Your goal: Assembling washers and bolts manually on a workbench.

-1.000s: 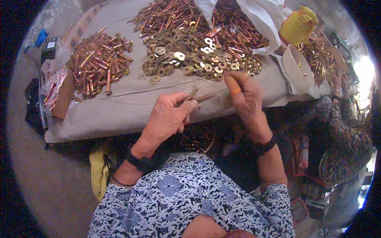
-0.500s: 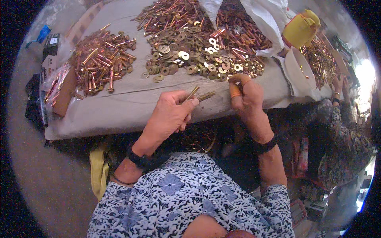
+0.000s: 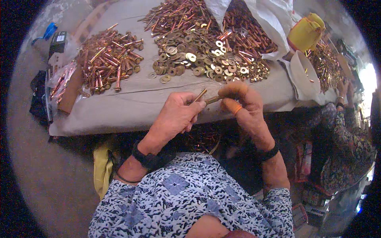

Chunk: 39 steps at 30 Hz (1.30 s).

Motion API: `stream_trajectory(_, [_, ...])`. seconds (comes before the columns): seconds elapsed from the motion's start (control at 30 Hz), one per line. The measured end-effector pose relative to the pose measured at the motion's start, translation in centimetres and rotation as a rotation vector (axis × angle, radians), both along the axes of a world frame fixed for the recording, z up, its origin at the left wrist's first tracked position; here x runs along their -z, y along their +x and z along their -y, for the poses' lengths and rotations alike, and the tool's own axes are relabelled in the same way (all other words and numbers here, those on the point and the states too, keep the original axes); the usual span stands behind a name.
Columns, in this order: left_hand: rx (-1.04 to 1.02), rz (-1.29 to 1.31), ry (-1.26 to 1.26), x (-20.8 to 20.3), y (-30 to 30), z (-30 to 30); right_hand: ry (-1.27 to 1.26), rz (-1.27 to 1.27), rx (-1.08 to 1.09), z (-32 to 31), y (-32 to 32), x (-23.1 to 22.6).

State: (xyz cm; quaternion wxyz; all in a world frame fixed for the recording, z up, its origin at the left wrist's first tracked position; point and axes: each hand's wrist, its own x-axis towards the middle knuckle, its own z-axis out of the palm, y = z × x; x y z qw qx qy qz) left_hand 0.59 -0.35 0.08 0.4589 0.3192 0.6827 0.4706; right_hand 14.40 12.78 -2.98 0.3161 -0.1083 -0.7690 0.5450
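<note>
My left hand is closed on a few slim brass-coloured bolts whose threaded ends stick out past the thumb. My right hand wears orange finger covers. Its thumb and forefinger pinch together at the tip of one held bolt; anything small between them is hidden. Both hands are above the front edge of the covered table. Just beyond them is a heap of flat brass-coloured washers, with small nuts at its right end.
Assembled bolts are piled at the left, beside a cardboard flap. More bolts are heaped at the back near white sacking. To the right are a white tub, a yellow container and another person's arm.
My right hand has moved left from the near edge of the nuts to the bolt ends in my left hand. My left hand keeps its hold on the bolts. The view has shifted slightly.
</note>
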Motion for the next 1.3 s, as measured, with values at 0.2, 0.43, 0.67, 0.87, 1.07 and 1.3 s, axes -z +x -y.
stream_trajectory(0.2, [0.023, -0.055, 0.008, 0.1, -0.3, 0.1, 0.053, 0.150, 0.060, 0.4, 0.0, -0.6])
stream_trajectory(0.43, [0.007, -0.109, 0.017, 0.6, -0.1, 0.2, -0.030, 0.038, -0.016, 0.0, 0.3, 0.7])
stream_trajectory(0.67, [0.001, -0.204, -0.013, -0.1, 0.4, 0.1, 0.146, 0.092, 0.086, -0.1, 0.4, 0.5])
stream_trajectory(0.87, [-0.020, -0.305, 0.080, 0.9, 0.8, 0.0, 0.357, 0.229, 0.154, 0.0, 0.5, -0.6])
stream_trajectory(1.07, [-0.068, -0.165, 0.053, 1.1, 0.8, -0.4, 0.042, 0.122, 0.226, 0.4, -0.1, 0.0])
stream_trajectory(1.3, [-0.029, -0.191, 0.049, 1.3, 0.5, -0.2, 0.116, 0.365, 0.236, -0.3, 0.2, -0.9])
